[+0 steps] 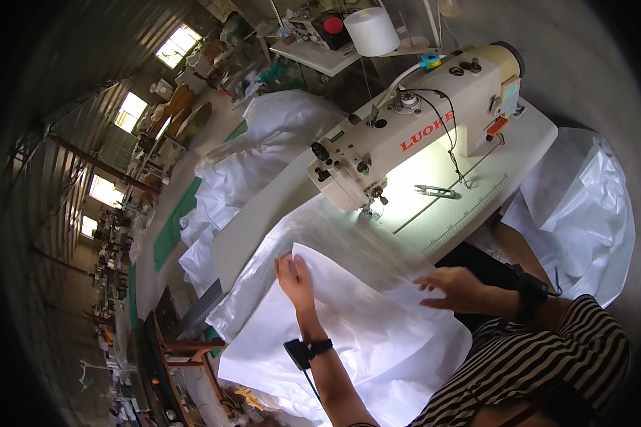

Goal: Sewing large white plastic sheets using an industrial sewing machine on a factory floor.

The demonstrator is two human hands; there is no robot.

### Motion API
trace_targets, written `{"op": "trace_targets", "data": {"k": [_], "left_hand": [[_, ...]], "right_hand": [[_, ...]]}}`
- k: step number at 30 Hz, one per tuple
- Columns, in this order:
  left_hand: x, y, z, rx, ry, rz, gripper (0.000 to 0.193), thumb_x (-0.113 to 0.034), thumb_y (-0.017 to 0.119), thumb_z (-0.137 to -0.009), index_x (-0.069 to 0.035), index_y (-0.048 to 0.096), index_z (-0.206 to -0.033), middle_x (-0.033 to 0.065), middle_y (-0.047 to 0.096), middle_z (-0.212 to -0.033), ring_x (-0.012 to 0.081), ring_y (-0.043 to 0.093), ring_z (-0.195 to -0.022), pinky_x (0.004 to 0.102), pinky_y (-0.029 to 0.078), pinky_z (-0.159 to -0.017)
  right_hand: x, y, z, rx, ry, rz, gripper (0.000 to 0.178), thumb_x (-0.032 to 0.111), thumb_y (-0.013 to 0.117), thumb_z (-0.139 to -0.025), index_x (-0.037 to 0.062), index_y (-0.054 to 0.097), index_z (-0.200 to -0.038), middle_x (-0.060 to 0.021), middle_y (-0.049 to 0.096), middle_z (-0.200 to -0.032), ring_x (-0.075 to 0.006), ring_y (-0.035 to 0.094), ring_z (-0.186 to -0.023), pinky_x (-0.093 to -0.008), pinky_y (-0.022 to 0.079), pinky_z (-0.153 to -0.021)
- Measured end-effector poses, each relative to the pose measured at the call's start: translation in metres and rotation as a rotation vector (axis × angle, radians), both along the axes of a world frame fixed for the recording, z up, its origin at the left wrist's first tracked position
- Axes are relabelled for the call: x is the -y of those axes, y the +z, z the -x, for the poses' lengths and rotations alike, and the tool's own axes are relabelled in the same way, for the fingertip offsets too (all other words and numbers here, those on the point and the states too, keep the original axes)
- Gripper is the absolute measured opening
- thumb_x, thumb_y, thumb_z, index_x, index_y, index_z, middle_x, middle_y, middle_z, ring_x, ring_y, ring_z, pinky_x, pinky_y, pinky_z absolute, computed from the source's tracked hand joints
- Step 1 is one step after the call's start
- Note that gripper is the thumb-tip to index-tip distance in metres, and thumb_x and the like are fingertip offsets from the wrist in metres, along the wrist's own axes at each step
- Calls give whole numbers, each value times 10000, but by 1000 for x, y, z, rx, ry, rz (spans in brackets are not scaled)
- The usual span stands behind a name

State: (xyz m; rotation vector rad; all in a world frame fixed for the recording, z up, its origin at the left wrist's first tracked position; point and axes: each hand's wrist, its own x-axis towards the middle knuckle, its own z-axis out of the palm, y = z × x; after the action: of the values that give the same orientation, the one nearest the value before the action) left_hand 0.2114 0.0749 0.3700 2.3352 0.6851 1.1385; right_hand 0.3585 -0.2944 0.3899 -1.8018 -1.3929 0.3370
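Both hands lay flat on white fabric in front of a sewing machine.

Left hand (pixel 295 279) rested open, palm down, near the top edge of the white fabric (pixel 349 334); right hand (pixel 457 288) was spread open on its right side, neither gripping anything. The fabric lay on the surface (pixel 263 213) just short of the sewing machine (pixel 413 128), its edge not yet under the needle, so stitching seemed still to come. Small snips (pixel 436 191) lay on the lit part of the surface. A white thread cone (pixel 371 31) stood behind, piled white cloth (pixel 228 178) at left. The room was a long, dim workshop with windows.
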Motion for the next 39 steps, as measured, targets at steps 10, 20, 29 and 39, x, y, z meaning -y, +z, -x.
{"op": "trace_targets", "data": {"k": [10, 20, 29, 39], "left_hand": [[-90, -19, -127, -217, 119, -200, 146, -201, 628, -906, -59, 627, -941, 151, 660, -930, 394, 631, -833, 464, 499, -725], [-3, -33, -149, -276, 23, -100, 95, -164, 614, -884, -80, 631, -924, 119, 635, -1006, 359, 630, -875, 461, 505, -744], [63, -17, -93, -184, -137, -114, 110, -104, 654, -838, -61, 628, -936, 118, 616, -959, 353, 613, -870, 456, 500, -764], [100, -18, -96, -183, -83, -73, 75, -99, 637, -850, -48, 637, -906, 133, 619, -932, 354, 627, -860, 452, 503, -740]], "right_hand": [[-55, -7, 1, -481, 22, 121, 534, 202, 663, -915, 43, 464, -1384, -112, 650, -790, -227, 631, -673, -357, 510, -657], [31, -60, 9, -347, 104, 321, 406, 236, 683, -890, 95, 536, -1242, -104, 652, -796, -299, 657, -702, -391, 524, -653], [-3, -50, -3, -543, 35, 154, 579, 493, 595, -948, -15, 583, -1225, -192, 636, -1147, -300, 615, -1058, -365, 474, -924], [39, -92, 7, -761, -17, 310, 396, 388, 647, -950, 0, 705, -1000, -101, 673, -743, -131, 626, -669, -299, 498, -626]]}}
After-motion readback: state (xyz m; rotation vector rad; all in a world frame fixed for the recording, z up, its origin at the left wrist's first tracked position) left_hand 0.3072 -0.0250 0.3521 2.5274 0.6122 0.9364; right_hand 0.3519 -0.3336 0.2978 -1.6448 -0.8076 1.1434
